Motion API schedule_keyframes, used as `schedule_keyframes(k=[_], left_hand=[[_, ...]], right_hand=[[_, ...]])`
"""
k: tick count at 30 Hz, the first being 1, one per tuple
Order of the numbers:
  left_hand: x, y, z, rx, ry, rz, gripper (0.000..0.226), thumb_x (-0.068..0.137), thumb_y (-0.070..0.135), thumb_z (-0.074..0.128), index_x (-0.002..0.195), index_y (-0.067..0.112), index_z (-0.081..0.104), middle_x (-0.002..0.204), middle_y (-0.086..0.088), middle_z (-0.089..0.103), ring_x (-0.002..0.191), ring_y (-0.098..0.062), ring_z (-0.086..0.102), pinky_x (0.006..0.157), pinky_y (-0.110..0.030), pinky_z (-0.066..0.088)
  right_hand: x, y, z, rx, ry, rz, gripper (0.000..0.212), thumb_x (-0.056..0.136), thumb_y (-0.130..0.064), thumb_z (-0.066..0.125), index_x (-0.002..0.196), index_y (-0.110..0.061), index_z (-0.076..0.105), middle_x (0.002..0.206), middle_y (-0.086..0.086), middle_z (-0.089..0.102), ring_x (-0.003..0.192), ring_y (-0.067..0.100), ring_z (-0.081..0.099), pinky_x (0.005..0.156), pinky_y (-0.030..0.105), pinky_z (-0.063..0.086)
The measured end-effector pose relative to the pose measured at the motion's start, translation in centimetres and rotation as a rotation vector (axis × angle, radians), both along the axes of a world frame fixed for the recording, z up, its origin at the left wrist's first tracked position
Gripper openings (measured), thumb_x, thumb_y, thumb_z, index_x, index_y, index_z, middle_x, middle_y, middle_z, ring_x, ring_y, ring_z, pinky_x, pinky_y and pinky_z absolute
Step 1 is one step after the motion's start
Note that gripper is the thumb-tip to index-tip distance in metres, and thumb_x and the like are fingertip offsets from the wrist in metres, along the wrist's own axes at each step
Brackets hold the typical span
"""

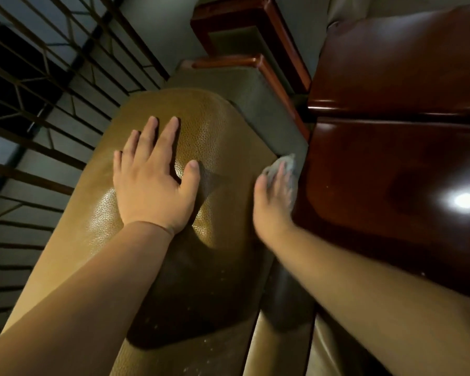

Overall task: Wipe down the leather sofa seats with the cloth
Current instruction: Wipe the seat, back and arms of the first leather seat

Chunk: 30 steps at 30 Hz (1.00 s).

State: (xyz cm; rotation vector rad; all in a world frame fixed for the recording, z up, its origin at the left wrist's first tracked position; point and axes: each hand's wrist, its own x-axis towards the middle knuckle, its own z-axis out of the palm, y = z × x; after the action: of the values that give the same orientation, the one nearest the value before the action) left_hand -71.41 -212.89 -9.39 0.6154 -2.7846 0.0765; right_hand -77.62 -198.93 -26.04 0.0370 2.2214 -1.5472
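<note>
- Two bare hands of ours are down on the tan leather seat cushion point(215, 126), which we take as our landmark.
- Our left hand point(152, 180) lies flat on the middle of the cushion, fingers straight and slightly spread, palm pressing the leather and holding nothing.
- Our right hand point(273, 202) sits at the cushion's right edge, its fingers laid over a small grey cloth point(288, 165); the hand is blurred, so we cannot tell whether the fingers curl round the cloth or merely press it.
- The cloth is bunched at the cushion's right edge, in the seam where the leather meets the dark polished wooden armrest point(396, 169).
- That armrest runs along the cushion's right side, and a bright lamp glare shines off its gloss.
- Beyond the cushion's far end lies a grey-green padded section point(258, 93) trimmed in the same red-brown wood.
- To the cushion's left stands a dark metal window grille point(38, 85).
- Pale specks dot the leather at the cushion's near end, where our arms cast a shadow.
</note>
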Motion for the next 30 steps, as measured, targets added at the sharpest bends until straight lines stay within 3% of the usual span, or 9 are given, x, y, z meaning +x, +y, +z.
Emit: schedule_keyframes(k=[4, 6, 8, 10, 15, 17, 22, 25, 30], left_hand=[[0.0, 0.1, 0.2, 0.004, 0.006, -0.003, 0.071, 0.097, 0.06, 0.039, 0.164, 0.038, 0.031, 0.171, 0.0, 0.031, 0.158, -0.032, 0.024, 0.128, -0.059, 0.017], [0.0, -0.1, 0.2, 0.001, 0.016, -0.012, 0.071, 0.097, 0.06, 0.039, 0.164, 0.037, 0.032, 0.17, 0.0, 0.032, 0.157, -0.033, 0.025, 0.127, -0.059, 0.017], [0.0, -0.2, 0.1, -0.003, 0.023, -0.015, 0.071, 0.097, 0.06, 0.038, 0.164, 0.038, 0.032, 0.17, 0.0, 0.032, 0.158, -0.032, 0.025, 0.127, -0.059, 0.017], [0.1, -0.3, 0.0, 0.0, 0.027, -0.014, 0.07, 0.097, 0.06, 0.038, 0.164, 0.039, 0.031, 0.17, 0.001, 0.032, 0.158, -0.032, 0.024, 0.127, -0.059, 0.017], [0.0, -0.1, 0.2, 0.002, 0.015, -0.009, 0.071, 0.096, 0.06, 0.04, 0.163, 0.038, 0.033, 0.17, 0.0, 0.032, 0.157, -0.034, 0.025, 0.127, -0.06, 0.018], [0.1, 0.0, 0.3, 0.0, 0.011, -0.007, 0.072, 0.096, 0.061, 0.04, 0.163, 0.038, 0.033, 0.17, 0.0, 0.032, 0.158, -0.033, 0.025, 0.127, -0.059, 0.018], [0.1, -0.1, 0.3, 0.012, 0.009, -0.008, 0.071, 0.096, 0.062, 0.039, 0.163, 0.039, 0.032, 0.171, 0.002, 0.031, 0.158, -0.032, 0.024, 0.128, -0.059, 0.016], [0.1, -0.2, 0.2, 0.01, 0.006, -0.011, 0.071, 0.096, 0.062, 0.039, 0.163, 0.04, 0.031, 0.171, 0.002, 0.031, 0.158, -0.032, 0.024, 0.128, -0.059, 0.017], [0.0, -0.2, 0.3, 0.0, -0.001, -0.005, 0.073, 0.095, 0.063, 0.038, 0.163, 0.039, 0.032, 0.171, 0.001, 0.031, 0.158, -0.033, 0.025, 0.128, -0.059, 0.018]], right_hand=[[11.0, 1.7, -1.4, -0.057, 0.17, 0.352, 0.09, 0.084, -0.091, -0.002, 0.154, -0.043, -0.032, 0.173, 0.013, -0.013, 0.158, 0.035, -0.012, 0.126, 0.054, -0.003], [6.1, 1.9, -2.7, -0.056, 0.14, 0.26, 0.079, 0.093, -0.082, 0.01, 0.155, -0.049, -0.027, 0.173, 0.004, -0.016, 0.157, 0.028, -0.015, 0.126, 0.048, -0.006], [-0.8, 1.5, -3.4, -0.001, 0.006, 0.085, 0.067, 0.109, -0.057, 0.02, 0.163, -0.034, -0.012, 0.174, 0.003, -0.014, 0.16, 0.025, -0.013, 0.129, 0.045, -0.006], [-4.5, 1.1, -3.6, 0.04, -0.147, -0.036, 0.066, 0.111, -0.052, 0.018, 0.166, -0.025, -0.005, 0.174, 0.008, -0.011, 0.161, 0.029, -0.007, 0.129, 0.048, -0.001], [8.7, 1.6, -1.0, -0.124, 0.049, 0.251, 0.101, 0.082, -0.094, 0.005, 0.161, -0.037, -0.021, 0.172, 0.002, -0.021, 0.158, 0.025, -0.017, 0.126, 0.047, -0.006], [9.6, 2.7, -1.7, -0.112, 0.101, 0.353, 0.101, 0.079, -0.096, 0.004, 0.157, -0.038, -0.024, 0.172, 0.003, -0.022, 0.155, 0.022, -0.019, 0.123, 0.043, -0.009], [-2.0, 1.6, -2.9, 0.015, -0.126, 0.033, 0.072, 0.107, -0.059, 0.008, 0.166, -0.021, -0.006, 0.174, 0.006, -0.012, 0.16, 0.023, -0.011, 0.129, 0.043, -0.005], [-0.1, 0.1, -0.7, -0.035, -0.275, -0.004, 0.079, 0.102, -0.069, 0.006, 0.166, -0.025, -0.004, 0.174, 0.004, -0.011, 0.16, 0.025, -0.006, 0.129, 0.052, 0.0], [11.8, 0.9, 5.3, -0.193, 0.217, 0.395, 0.088, 0.081, -0.095, -0.001, 0.156, -0.054, -0.023, 0.167, -0.018, -0.03, 0.154, 0.03, -0.025, 0.119, 0.051, -0.01]])
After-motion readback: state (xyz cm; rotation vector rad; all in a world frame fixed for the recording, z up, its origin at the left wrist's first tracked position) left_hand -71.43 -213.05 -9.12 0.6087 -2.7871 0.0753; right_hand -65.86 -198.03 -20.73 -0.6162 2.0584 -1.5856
